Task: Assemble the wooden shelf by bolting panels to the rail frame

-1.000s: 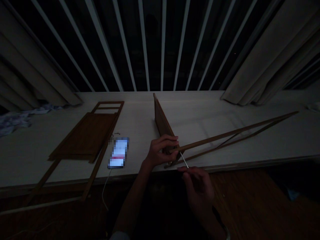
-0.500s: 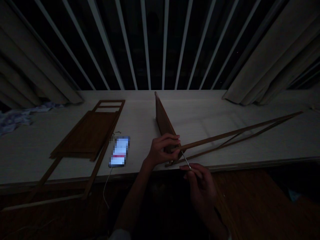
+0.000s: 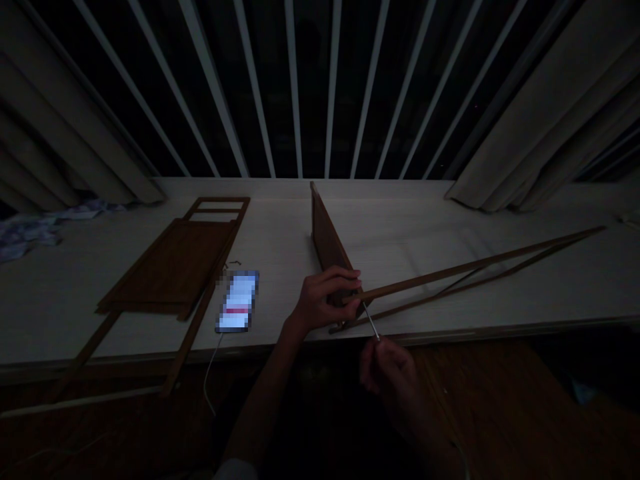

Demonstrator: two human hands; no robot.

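Observation:
The room is dark. My left hand (image 3: 324,296) is closed round the near end of an upright brown wooden panel (image 3: 326,239) where a long wooden frame (image 3: 475,273) meets it on the pale table (image 3: 410,227). My right hand (image 3: 389,372) is below the table edge, its fingers pinched on a thin metal tool (image 3: 371,320) whose tip points at the joint beside my left hand.
A lit phone (image 3: 238,301) with a white cable (image 3: 209,380) lies left of my left hand. Further left, a flat wooden panel with frame (image 3: 175,267) overhangs the table edge. Curtains (image 3: 530,120) hang at both sides before a barred dark window. Crumpled paper (image 3: 30,230) lies far left.
My right hand has dropped a little lower below the table edge, still on the tool. The left hand and the wooden parts have stayed put.

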